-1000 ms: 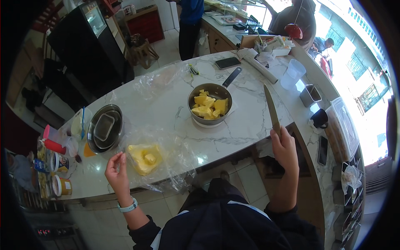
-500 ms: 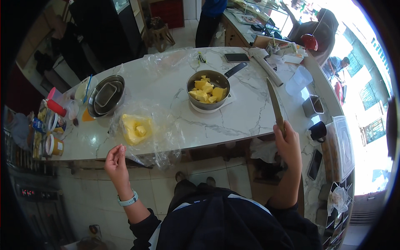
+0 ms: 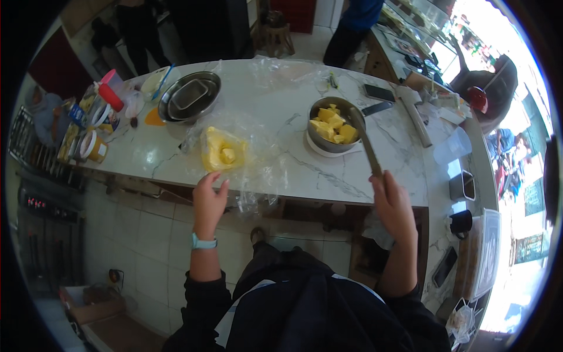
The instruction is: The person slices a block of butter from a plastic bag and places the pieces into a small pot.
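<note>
My right hand [image 3: 394, 206] grips a long knife [image 3: 369, 146] by its handle. The blade points away from me, and its tip overlaps the right rim of a steel saucepan [image 3: 316, 138] in this view; whether they touch I cannot tell. Chunks of yellow butter [image 3: 329, 124] fill the pan, which rests on a round white scale [image 3: 328, 152]. My left hand [image 3: 210, 202] is empty, thumb and fingers apart, at the counter's near edge. Just beyond it, a larger piece of butter [image 3: 216, 148] lies on crumpled clear plastic wrap [image 3: 264, 167].
Steel bowls [image 3: 214, 105] stand at the back left, near a red squeeze bottle [image 3: 110, 97] and several tubs [image 3: 94, 146]. A phone [image 3: 379, 92] and a plastic jug [image 3: 451, 145] lie to the right, with a black mug [image 3: 461, 223]. Another person [image 3: 350, 32] stands behind the counter.
The view has turned left, shifting the counter rightward. My left hand has come nearer the butter on the wrap, its fingers spreading. The knife has swung over toward the saucepan.
</note>
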Available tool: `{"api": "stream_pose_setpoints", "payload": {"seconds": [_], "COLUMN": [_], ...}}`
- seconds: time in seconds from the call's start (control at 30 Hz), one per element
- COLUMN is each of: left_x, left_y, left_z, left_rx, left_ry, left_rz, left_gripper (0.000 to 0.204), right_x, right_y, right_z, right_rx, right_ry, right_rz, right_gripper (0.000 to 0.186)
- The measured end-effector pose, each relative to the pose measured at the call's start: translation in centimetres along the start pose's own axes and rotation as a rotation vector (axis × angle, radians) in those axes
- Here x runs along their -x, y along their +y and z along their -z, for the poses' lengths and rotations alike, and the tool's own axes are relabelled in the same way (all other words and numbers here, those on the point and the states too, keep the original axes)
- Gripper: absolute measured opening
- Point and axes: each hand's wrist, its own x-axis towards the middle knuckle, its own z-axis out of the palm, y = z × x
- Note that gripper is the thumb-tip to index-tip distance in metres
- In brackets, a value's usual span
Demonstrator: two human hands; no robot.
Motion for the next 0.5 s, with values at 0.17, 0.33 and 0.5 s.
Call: {"api": "stream_pose_setpoints", "payload": {"seconds": [0.17, 0.33, 0.5], "left_x": [-4.5, -6.6, -7.3], "left_y": [-2.1, -4.2, -3.7], "left_z": [-2.9, -4.3, -4.3], "left_rx": [-0.386, -0.549, -0.455], "left_ry": [0.045, -0.060, -0.144], "left_rz": [-0.252, -0.318, -0.257], "left_gripper": [0.036, 0.036, 0.028], "right_x": [-1.6, -5.1, -6.8], "right_y": [-3.2, -4.6, -6.2], "right_z": [-10.8, -19.1, -23.0], "right_rx": [0.128, 0.189, 0.219], "right_ry": [-0.453, -0.502, -0.509], "right_rz": [0.219, 0.198, 0.141], "right_gripper": [0.025, 0.030, 0.031]}}
